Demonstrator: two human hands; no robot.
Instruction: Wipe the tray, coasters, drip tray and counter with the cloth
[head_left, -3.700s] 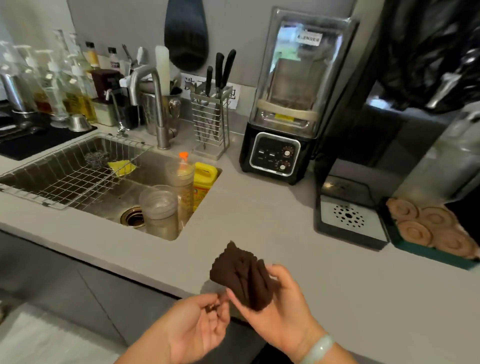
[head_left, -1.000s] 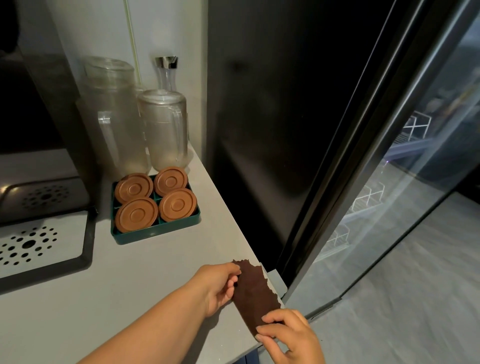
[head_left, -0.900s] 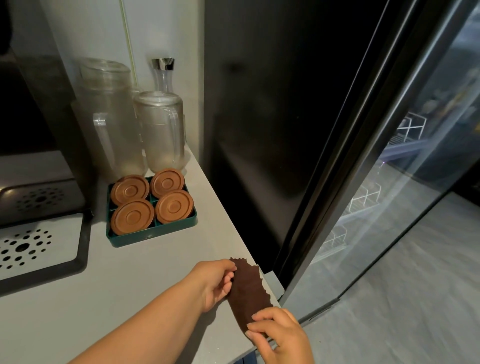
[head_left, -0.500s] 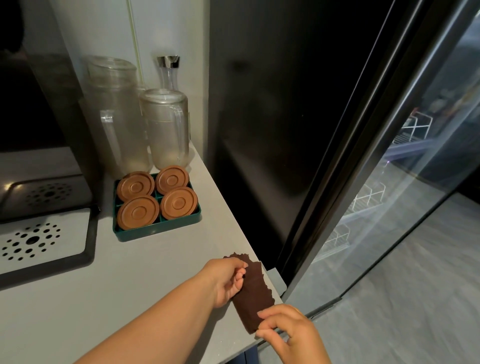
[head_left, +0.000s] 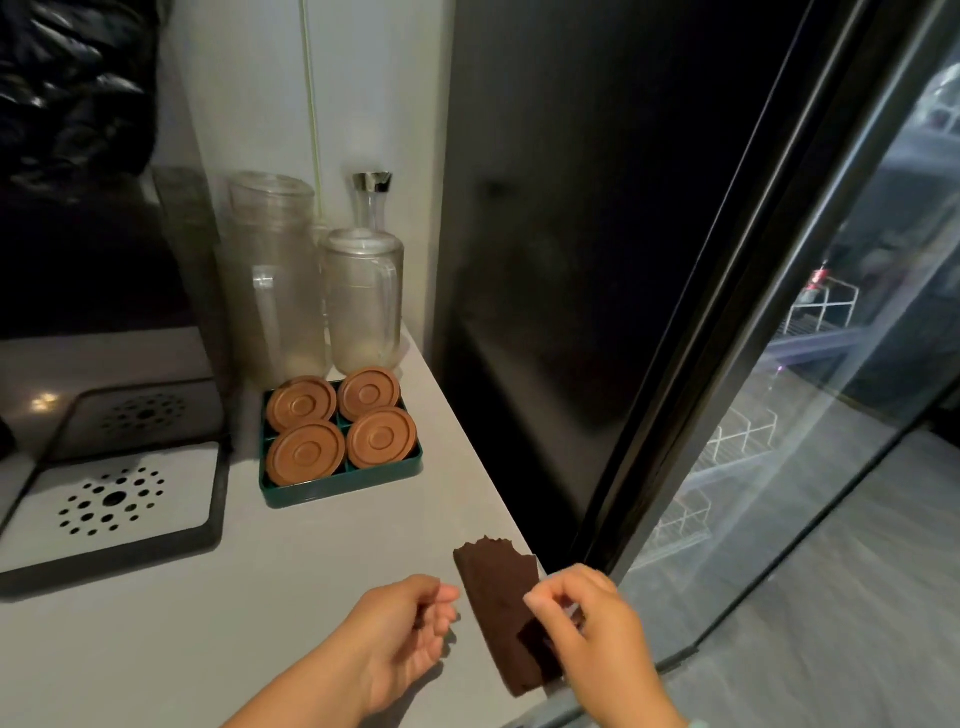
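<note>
the cloth (head_left: 496, 597), brown and folded into a narrow strip, lies flat at the near right corner of the desk (head_left: 311, 571), its long axis running away from the person along the desk's right edge. the right hand (head_left: 597, 639) is over the strip's near end, its fingers (head_left: 550, 590) curled and pinching a raised fold of the cloth. the left hand (head_left: 400, 634) sits just beside the strip's left edge, apart from it, loosely curled and gripping nothing. judgement: the right hand is the nearer and has the cloth; wiping has not yet begun. the green tray (head_left: 337, 488) with four round coasters (head_left: 306, 452) stands further back and to the left, the drip tray (head_left: 114, 499) further left again, so the cloth must travel forward and left. clear jugs (head_left: 363, 301) stand behind the tray; a glass door (head_left: 779, 415) flanks the desk on the right.
</note>
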